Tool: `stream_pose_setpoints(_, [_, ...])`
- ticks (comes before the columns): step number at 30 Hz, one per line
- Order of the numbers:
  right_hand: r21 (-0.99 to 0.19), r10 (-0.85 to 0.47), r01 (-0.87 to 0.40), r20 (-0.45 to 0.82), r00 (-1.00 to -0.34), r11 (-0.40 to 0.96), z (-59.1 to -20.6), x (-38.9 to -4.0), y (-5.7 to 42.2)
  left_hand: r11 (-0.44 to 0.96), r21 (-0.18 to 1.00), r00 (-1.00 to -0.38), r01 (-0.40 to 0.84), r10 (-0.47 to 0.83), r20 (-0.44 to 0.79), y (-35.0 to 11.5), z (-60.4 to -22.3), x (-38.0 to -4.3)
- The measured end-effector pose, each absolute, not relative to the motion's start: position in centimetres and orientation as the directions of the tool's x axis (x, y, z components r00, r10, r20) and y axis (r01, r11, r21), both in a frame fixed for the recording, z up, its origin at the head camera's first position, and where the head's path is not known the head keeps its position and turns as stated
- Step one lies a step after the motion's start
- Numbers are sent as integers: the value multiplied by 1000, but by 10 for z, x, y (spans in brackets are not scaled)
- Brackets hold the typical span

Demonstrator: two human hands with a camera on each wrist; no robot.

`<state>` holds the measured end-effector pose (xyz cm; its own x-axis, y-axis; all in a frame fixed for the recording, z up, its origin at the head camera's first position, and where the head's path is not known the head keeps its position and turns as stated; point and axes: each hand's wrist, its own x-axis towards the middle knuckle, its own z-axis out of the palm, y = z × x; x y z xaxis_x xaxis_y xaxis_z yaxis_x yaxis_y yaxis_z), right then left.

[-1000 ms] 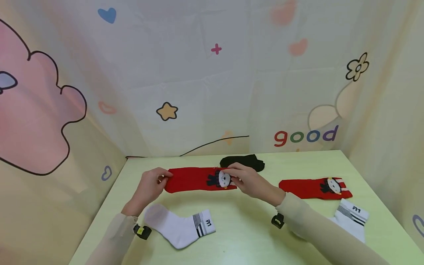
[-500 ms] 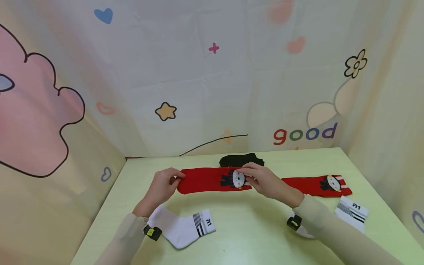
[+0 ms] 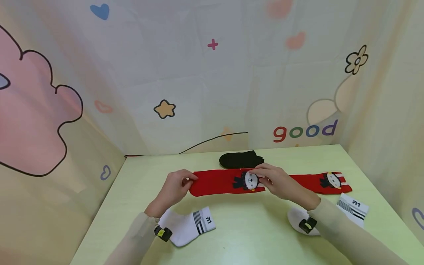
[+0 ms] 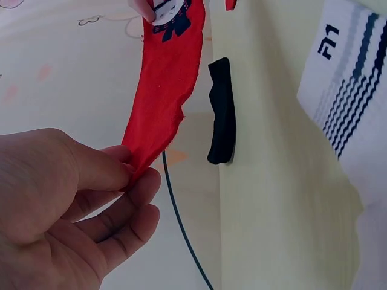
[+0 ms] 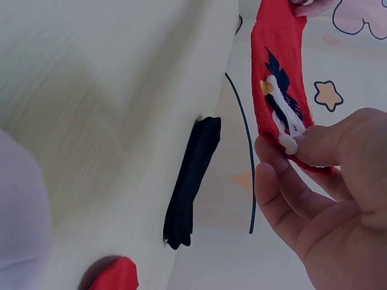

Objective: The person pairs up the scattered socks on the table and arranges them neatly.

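A red sock (image 3: 215, 182) with a white cartoon face near its cuff is stretched sideways above the table, in front of a black sock (image 3: 239, 160). Its toe end is pinched between the thumb and fingers of my left hand (image 3: 175, 187). My right hand (image 3: 278, 182) pinches the cuff end beside the face. In the left wrist view the red sock (image 4: 166, 78) runs up from the left fingertips. The right wrist view has its cuff (image 5: 275, 121) in the right thumb and fingers. A second red sock (image 3: 314, 184) lies flat to the right, partly hidden by the right arm.
One white sock with black stripes (image 3: 185, 228) lies at front left, partly behind the left wrist. Another white striped sock (image 3: 352, 209) lies at right, partly under the right forearm in view. A printed curtain (image 3: 198, 73) stands behind the pale table (image 3: 245, 235).
Both hands have carried the stretched red sock to the right across the table, toward the second red sock. Their pinch on its two ends looks the same.
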<state>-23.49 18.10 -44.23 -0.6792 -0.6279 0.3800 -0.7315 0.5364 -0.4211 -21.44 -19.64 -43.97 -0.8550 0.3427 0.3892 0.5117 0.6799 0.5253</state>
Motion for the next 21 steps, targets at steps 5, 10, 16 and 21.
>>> stream_pose_setpoints(5, [-424,-624,-725,373,-686,543,-445,-231,191,669,532,-853,519,362,377,-187,-444,-213])
stream_pose_setpoints(10, [-449,-605,-717,391,-694,533,-450,-224,205,663,539,-855,519,391,342,-178,-450,-212])
stream_pose_setpoints(16, [-494,-586,-657,316,-746,570,-453,-219,215,657,537,-848,529,425,316,-169,-458,-212])
stream_pose_setpoints(21, [-497,-583,-643,297,-757,582,-454,-216,221,644,538,-838,544,450,308,-164,-462,-212])
